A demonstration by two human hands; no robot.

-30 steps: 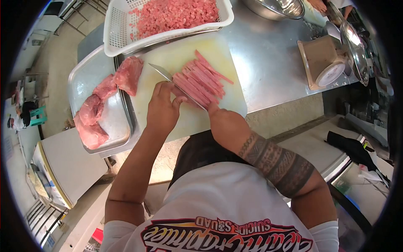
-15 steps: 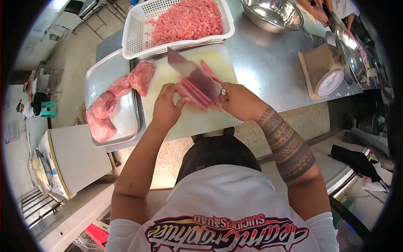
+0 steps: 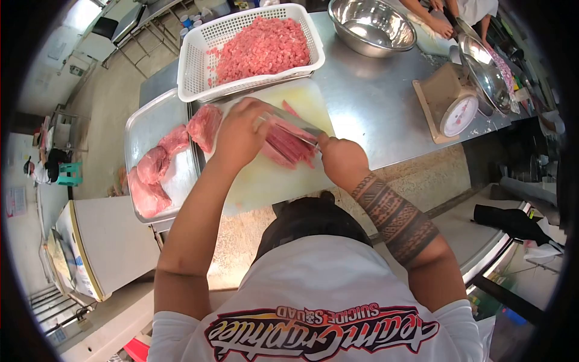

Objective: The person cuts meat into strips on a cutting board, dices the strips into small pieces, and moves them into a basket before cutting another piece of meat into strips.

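My right hand (image 3: pixel 345 158) is closed around the handle of a wide-bladed cleaver (image 3: pixel 294 122), whose blade is turned up on edge above the meat. At the blade's far end is my left hand (image 3: pixel 242 134), its fingers and thumb closed over that end and hiding it. Beneath the blade, sliced strips of raw meat (image 3: pixel 283 148) lie on a white cutting board (image 3: pixel 253 184). A small meat strip (image 3: pixel 289 107) rests on the board beyond the cleaver. Left of my left hand sits a raw meat chunk (image 3: pixel 204 127), at the board's edge beside the tray.
A metal tray (image 3: pixel 142 123) on the left holds several meat chunks (image 3: pixel 154 166). Behind the board stands a white perforated basket (image 3: pixel 192 72) of diced meat (image 3: pixel 262 48). Right are a steel bowl (image 3: pixel 374 27) and a scale (image 3: pixel 449 108). Another person's hands (image 3: pixel 440 24) are at far right.
My left hand has moved from the near side of the meat up to the cleaver's far end. The blade has turned from showing its broad face to standing more on edge.
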